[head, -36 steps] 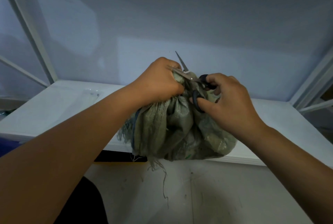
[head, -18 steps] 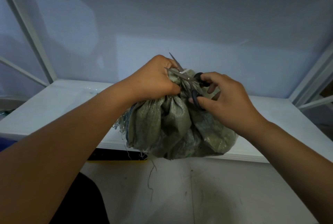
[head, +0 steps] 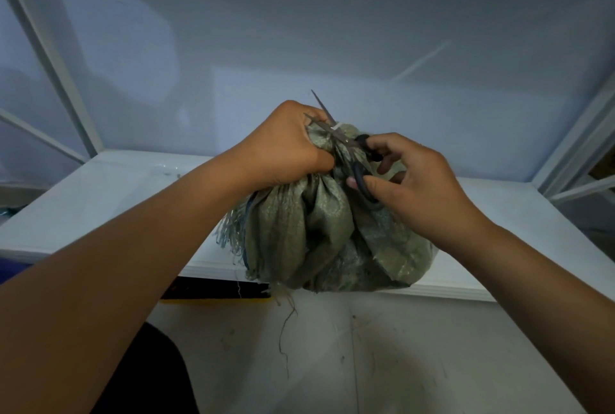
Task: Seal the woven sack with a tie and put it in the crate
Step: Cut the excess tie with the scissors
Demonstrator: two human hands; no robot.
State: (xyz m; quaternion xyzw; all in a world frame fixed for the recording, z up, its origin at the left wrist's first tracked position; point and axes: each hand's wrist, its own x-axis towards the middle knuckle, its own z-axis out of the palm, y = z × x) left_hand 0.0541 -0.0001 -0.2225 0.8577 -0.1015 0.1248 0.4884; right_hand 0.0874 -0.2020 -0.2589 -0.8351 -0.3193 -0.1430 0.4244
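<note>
Woven sack (head: pixel 299 234), grey-green and bunched at the neck, sits at the front edge of a white table (head: pixel 100 200), its lower bulge level with the table's lip; whether it rests there or hangs from the grip cannot be told. The left hand (head: pixel 286 144) is clenched tight around the gathered neck, fingers curled into the cloth, holding the mouth closed. A thin white tie (head: pixel 336 126) shows as a pale band on the crown of the bundle, just beside the left knuckles. The right hand (head: pixel 416 180) holds a pair of black-handled scissors (head: pixel 347 142), thumb and fingers hooked through and around the two loops; the blades are parted in a narrow V and point up and to the left, crossing the top of the bundle at the tie, one tip close to the left fist, the other standing free above it. A frayed fringe of pale threads (head: pixel 233 230) spills from the sack's left side, and loose strands trail down past the table edge. Below lies a scuffed light floor (head: pixel 432 363). Behind the table rises a plain bluish wall (head: pixel 332 31), flanked by slanting white frame bars (head: pixel 56 57) on the left and right.
</note>
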